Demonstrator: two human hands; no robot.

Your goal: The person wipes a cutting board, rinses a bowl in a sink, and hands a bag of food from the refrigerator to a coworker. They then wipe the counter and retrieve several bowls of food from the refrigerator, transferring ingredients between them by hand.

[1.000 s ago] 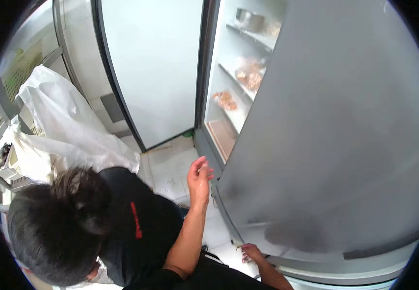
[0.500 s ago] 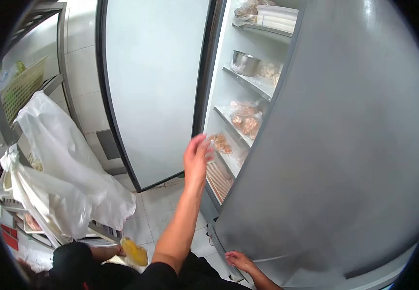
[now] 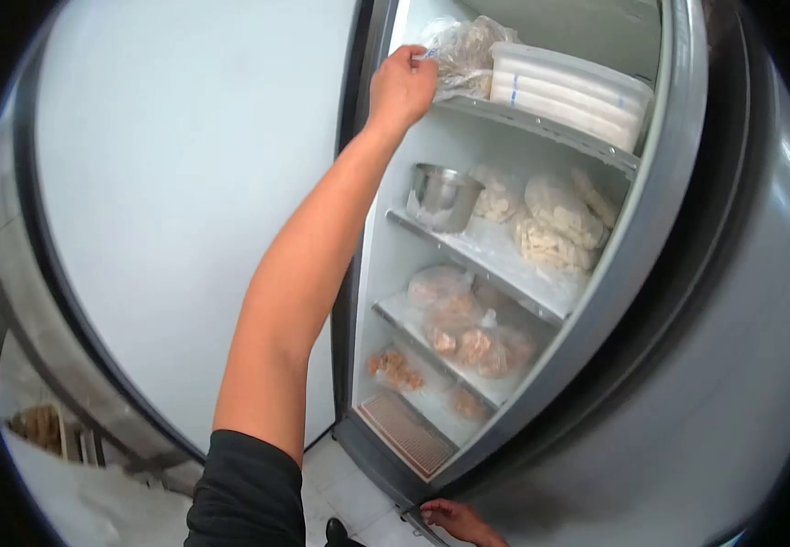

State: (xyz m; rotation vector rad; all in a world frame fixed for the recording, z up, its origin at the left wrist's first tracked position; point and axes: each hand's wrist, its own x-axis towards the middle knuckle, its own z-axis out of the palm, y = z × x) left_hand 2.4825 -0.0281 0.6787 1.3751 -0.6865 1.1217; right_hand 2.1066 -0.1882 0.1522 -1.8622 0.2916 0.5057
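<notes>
My left hand (image 3: 401, 87) is raised to the top shelf (image 3: 541, 125) of an open upright freezer, its fingers closed on the edge of a clear plastic bag of food (image 3: 470, 44). Right beside that bag sits a white lidded container (image 3: 570, 91). My right hand (image 3: 459, 521) is low down and holds the bottom corner of the open grey freezer door (image 3: 732, 365).
The second shelf carries a steel bowl (image 3: 443, 196) and bags of pale food (image 3: 555, 219). Bags of brownish food (image 3: 472, 342) lie on the third shelf, above a floor grille (image 3: 409, 433). A shut white door (image 3: 185, 201) fills the left side.
My view has tilted up from the floor to the freezer shelves. My left hand rose from the bottom shelf level to the top shelf and took hold of the bag. The crouching person has left the view.
</notes>
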